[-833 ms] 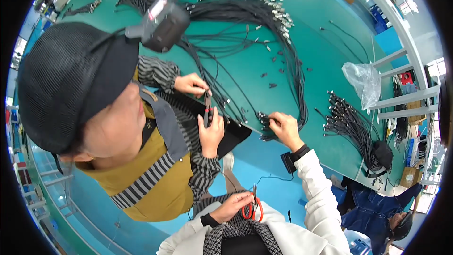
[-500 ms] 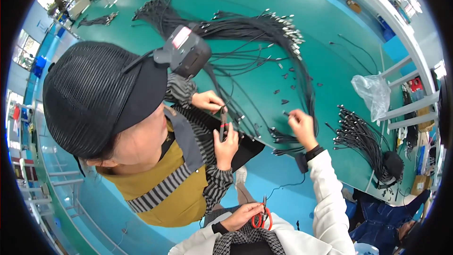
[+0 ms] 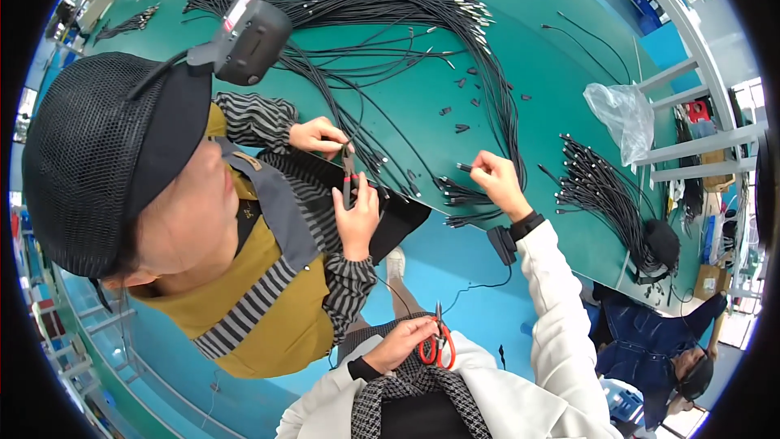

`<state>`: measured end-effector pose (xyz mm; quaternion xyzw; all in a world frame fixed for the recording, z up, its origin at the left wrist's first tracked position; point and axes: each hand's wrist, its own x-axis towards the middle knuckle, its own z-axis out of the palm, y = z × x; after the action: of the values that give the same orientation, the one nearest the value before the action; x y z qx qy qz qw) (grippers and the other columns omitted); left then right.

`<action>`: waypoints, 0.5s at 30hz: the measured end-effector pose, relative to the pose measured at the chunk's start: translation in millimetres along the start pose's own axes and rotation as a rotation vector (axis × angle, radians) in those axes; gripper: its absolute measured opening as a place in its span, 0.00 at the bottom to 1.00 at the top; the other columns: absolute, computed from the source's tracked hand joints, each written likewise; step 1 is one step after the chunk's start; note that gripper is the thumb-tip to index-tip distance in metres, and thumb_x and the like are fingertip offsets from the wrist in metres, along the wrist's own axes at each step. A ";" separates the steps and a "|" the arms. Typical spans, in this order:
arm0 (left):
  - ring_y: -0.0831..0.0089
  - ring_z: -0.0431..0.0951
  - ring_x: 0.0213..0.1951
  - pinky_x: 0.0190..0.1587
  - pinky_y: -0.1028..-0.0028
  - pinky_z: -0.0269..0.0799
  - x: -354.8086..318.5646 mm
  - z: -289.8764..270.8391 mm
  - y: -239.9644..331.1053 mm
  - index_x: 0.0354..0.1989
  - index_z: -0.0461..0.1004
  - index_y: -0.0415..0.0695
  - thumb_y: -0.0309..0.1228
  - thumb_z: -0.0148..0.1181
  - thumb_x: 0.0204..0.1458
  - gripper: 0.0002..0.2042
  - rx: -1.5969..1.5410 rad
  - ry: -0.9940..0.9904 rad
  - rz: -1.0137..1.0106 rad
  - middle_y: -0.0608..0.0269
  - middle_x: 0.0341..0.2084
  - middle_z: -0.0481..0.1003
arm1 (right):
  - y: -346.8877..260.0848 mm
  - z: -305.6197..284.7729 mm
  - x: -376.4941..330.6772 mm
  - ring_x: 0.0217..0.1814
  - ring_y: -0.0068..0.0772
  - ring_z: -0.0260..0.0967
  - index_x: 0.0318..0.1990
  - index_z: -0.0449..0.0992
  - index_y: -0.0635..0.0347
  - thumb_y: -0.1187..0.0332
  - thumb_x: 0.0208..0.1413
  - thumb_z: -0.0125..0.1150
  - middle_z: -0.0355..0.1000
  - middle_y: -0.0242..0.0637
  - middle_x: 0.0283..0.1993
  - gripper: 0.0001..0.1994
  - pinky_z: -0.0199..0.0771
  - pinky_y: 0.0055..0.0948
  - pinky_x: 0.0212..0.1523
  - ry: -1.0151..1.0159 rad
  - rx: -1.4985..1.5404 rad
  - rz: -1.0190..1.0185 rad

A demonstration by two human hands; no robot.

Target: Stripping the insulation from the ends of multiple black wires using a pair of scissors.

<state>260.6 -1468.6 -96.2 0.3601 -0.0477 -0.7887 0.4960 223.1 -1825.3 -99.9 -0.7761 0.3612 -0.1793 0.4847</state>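
Low in front of my body, my left hand [image 3: 400, 344] is closed on scissors [image 3: 439, 345] with red loop handles, blades pointing up and away from me. My right hand [image 3: 498, 183] is over the near table edge, thumb and fingers pinched on a short black cable end [image 3: 464, 167] that sticks out to the left. Just below that hand, a small bunch of black cables [image 3: 471, 197] lies with its ends toward the left. Small black clip-like pieces [image 3: 461, 128] are scattered farther up the green table [image 3: 561, 73].
To my left, a co-worker in a black cap [image 3: 106, 162] holds pliers [image 3: 348, 175] at a cable. Long cable bundles [image 3: 366, 2] cross the table's far side. Another bundle [image 3: 601, 187] and a clear plastic bag [image 3: 621, 118] lie right. A person in dark blue [image 3: 650, 341] is lower right.
The whole view has shifted, so the table and co-worker sit farther left and higher. My right hand keeps its pinch near the cable bunch; my left still holds the scissors.
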 end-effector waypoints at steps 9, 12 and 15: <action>0.85 0.66 0.37 0.44 0.82 0.61 2.4 0.7 -12.0 0.36 0.72 0.40 0.36 0.47 0.64 0.13 -0.036 0.006 0.061 0.73 0.33 0.69 | 17.0 8.1 11.6 0.17 0.12 0.49 0.23 0.70 0.61 0.71 0.47 0.55 0.60 0.22 0.17 0.06 0.44 0.18 0.18 -0.081 0.342 0.425; 0.86 0.65 0.37 0.43 0.82 0.61 1.8 0.9 -10.5 0.36 0.72 0.40 0.37 0.47 0.63 0.13 -0.030 0.008 0.072 0.74 0.32 0.69 | 16.1 6.8 15.2 0.17 0.12 0.49 0.24 0.71 0.61 0.71 0.48 0.55 0.61 0.23 0.18 0.05 0.44 0.18 0.17 -0.107 0.404 0.469; 0.87 0.65 0.36 0.42 0.83 0.61 1.2 2.2 -8.3 0.35 0.72 0.41 0.37 0.47 0.63 0.13 -0.015 0.004 0.079 0.75 0.32 0.69 | 16.8 3.6 17.4 0.16 0.13 0.50 0.27 0.72 0.62 0.72 0.49 0.55 0.63 0.25 0.19 0.04 0.45 0.17 0.17 -0.141 0.469 0.483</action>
<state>252.8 -1466.0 -98.8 0.3556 -0.0548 -0.7682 0.5295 230.6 -1840.3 -117.6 -0.5460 0.4492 -0.0832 0.7023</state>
